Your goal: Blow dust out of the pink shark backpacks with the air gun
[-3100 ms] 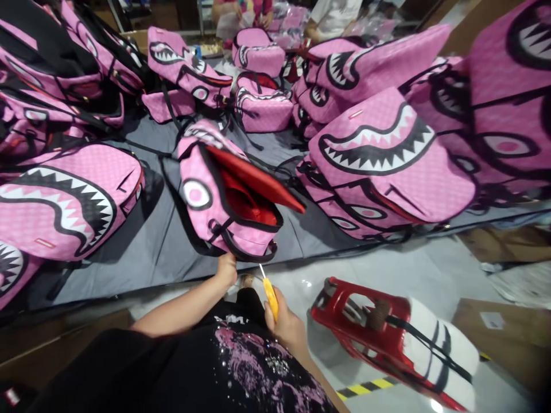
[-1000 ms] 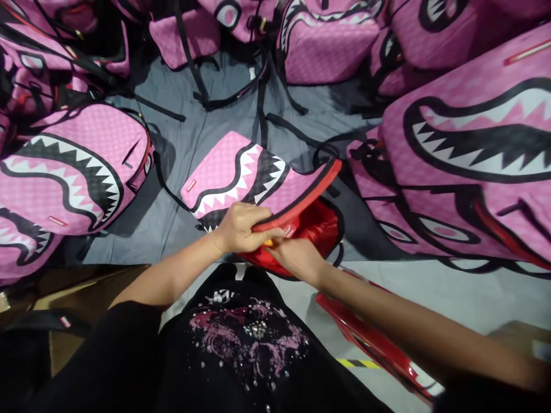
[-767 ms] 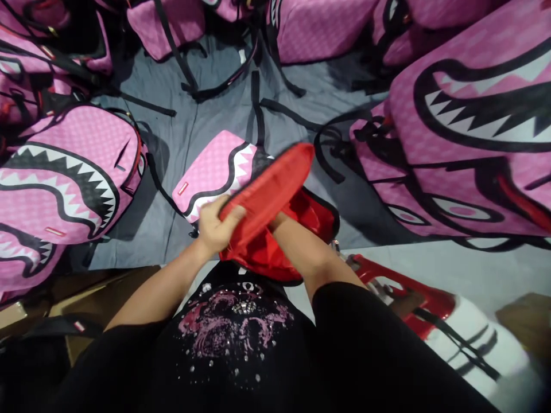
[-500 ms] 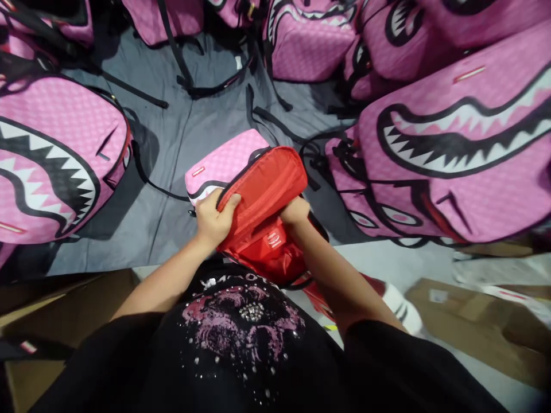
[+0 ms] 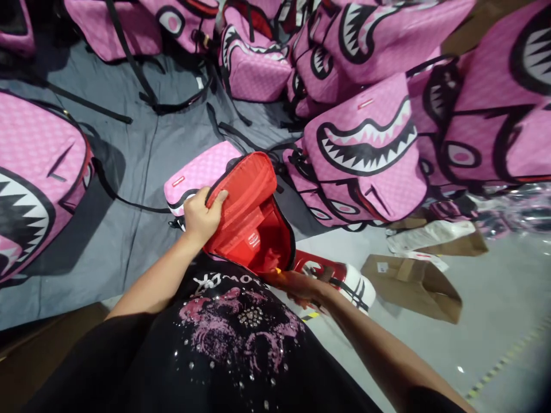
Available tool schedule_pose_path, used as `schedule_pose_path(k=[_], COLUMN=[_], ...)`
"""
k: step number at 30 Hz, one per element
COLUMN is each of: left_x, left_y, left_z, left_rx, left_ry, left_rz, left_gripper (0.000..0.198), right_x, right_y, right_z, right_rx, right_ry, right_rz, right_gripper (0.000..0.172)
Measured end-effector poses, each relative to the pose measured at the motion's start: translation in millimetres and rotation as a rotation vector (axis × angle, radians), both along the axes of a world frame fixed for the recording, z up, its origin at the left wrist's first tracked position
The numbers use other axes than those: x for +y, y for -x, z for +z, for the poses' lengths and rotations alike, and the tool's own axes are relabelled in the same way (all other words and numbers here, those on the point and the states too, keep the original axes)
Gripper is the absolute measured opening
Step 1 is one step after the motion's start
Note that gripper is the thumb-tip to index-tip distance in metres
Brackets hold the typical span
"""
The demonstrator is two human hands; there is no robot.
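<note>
A small pink bag with a red lining lies opened on the grey cloth, close to my body. My left hand pinches the edge of its raised red flap, thumb on the lining. A white printed mark shows inside the red compartment. My right hand is low at the bag's near right rim, in shadow. Something small and yellow-orange shows at its fingertips; what it is cannot be made out.
Pink shark-mouth backpacks stand at the left, the right and the back. Black straps trail over the grey cloth. On the floor at right are a cardboard box and a red-and-white item.
My right hand has left the flap and moved down to the bag's near edge. The compartment shows more widely. The view has shifted to the right, while my left hand keeps its hold.
</note>
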State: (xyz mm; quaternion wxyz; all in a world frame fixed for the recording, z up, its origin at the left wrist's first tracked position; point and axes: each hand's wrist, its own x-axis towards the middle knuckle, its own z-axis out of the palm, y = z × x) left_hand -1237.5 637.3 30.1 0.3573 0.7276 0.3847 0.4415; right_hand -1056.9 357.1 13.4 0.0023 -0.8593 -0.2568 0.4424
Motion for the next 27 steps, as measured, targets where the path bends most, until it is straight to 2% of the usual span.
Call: schedule_pose_path(k=[2,4,6,8,12,17,22,27], left_x=[4,6,6,6,15,38,47,50], left_y=[-6,-12,-18,-23,-26,-26,-33,-36], left_z=[2.7,5.7,8.0,8.7,5.7,5.5,6.5,3.8], left_rx=[0.012,0.031,0.037,0.036,0.071,0.104,0.158,0.145], left_ry=[-0.006,-0.012,-0.022,-0.036,-0.09,-0.232,-0.26,-0.292], left_rz=[-0.055,-0.133,-0.196,-0.232,-0.227,-0.148,-0.181,-0.2], left_gripper=[0.047,0.048,0.048,0.048,0.049,0.052,0.056,0.057], right_x=[2,16,41,69,111,114,114,119], right_y=[-3,-12,-20,-20,10,45,45,46], right_z=[1.0,-6.1,-21.9,-43.4,-84.9,-113.2,-129.0,-141.9], right_rx=[0.166,0.244,0.263,0.375,0.769,1.172,1.301,1.283], right_ry=[-0.009,-0.088,-0.21,-0.312,-0.452,-0.54,-0.667,-0.733], right_rz=[-0.204,-0.42,-0.557,-0.646,-0.711,-0.762,-0.87,-0.911], right_gripper=[0.038,0.038,0.037,0.041,0.057,0.054,0.05,0.047])
